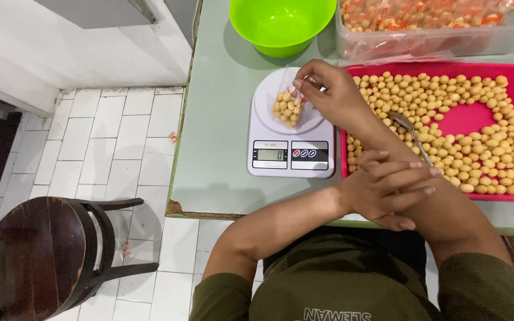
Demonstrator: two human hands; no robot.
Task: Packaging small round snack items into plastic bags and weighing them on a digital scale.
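Pale green table: right hand pinching clear bag of round snacks upright on scale for weighing, left hand resting loose, fingers extended, on right forearm, possibly holding spoon.

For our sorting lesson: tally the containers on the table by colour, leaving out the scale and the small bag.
Green bowl: 1
Pink tray: 1
Clear tub: 1
Total: 3

White tiled floor, dark wood chair, pale green table, white wall
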